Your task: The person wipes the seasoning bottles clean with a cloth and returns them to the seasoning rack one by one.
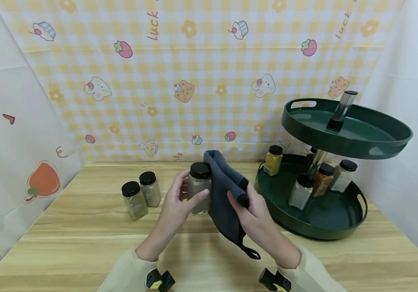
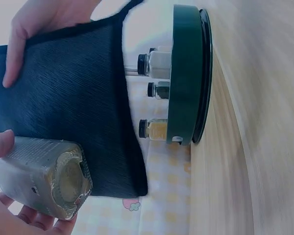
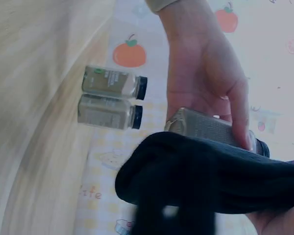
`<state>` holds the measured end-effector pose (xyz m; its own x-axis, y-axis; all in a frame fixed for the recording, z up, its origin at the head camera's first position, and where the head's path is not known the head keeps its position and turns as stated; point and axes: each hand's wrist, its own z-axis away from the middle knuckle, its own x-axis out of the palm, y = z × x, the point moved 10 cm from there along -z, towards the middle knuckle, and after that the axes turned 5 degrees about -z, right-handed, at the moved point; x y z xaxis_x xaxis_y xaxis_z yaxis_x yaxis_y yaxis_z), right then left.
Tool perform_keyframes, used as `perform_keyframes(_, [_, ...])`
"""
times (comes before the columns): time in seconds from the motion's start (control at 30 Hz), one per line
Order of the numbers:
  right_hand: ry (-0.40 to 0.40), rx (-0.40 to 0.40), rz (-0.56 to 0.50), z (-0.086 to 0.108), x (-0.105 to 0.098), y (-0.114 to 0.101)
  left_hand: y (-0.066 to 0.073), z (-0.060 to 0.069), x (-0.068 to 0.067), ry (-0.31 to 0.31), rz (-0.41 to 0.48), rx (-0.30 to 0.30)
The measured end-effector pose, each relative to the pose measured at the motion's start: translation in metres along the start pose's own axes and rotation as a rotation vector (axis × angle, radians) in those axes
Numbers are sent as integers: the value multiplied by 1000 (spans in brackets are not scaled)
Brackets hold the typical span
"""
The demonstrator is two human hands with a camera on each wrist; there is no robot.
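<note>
Behind the pale wooden table (image 1: 84, 245) hangs a yellow-and-white checked wall covering (image 1: 212, 115) with small cartoon prints. At the left on the table stand two clear glass jars with black lids, a front jar (image 1: 135, 204) and a back jar (image 1: 151, 191), close beside each other; I judge that these are left to handle. In the middle, my left hand (image 1: 177, 202) grasps a square glass jar with a black lid (image 1: 197, 188), raised above the table. Just beside it, my right hand (image 1: 252, 215) grips a folded dark grey-blue cloth with black edging (image 1: 222, 202); whether it presses the glass, I cannot tell. The wiping seems to be under way, not finished. At the right, a dark green round two-tier stand (image 1: 360, 148) bears five jars (image 1: 272, 164) on its lower tray (image 1: 312, 232), and this part looks done.
</note>
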<state>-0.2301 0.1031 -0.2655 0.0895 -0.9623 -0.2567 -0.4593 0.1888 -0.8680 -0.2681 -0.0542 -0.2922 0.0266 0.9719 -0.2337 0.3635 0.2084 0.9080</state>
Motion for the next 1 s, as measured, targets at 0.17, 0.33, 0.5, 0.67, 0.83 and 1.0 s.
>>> perform_keyframes(0.17, [-135, 91, 152, -3, 19, 22, -2, 1, -2, 7, 18, -9])
perform_keyframes(0.33, [-229, 184, 233, -3, 29, 40, -1, 1, -5, 18, 42, 2])
perform_keyframes(0.5, [-144, 202, 156, -5, 20, 38, -1, 1, -4, 6, 53, 14])
perform_keyframes(0.67, [-47, 109, 88, -6, 7, 20, -2, 2, 1, -24, 78, 17])
perform_keyframes(0.83, [7, -3, 60, -3, -4, 1, -3, 1, 7, -55, 107, 7])
perform_keyframes(1.0, [-38, 15, 173, -4, 1, 5, -7, 0, 9, -62, 101, -15])
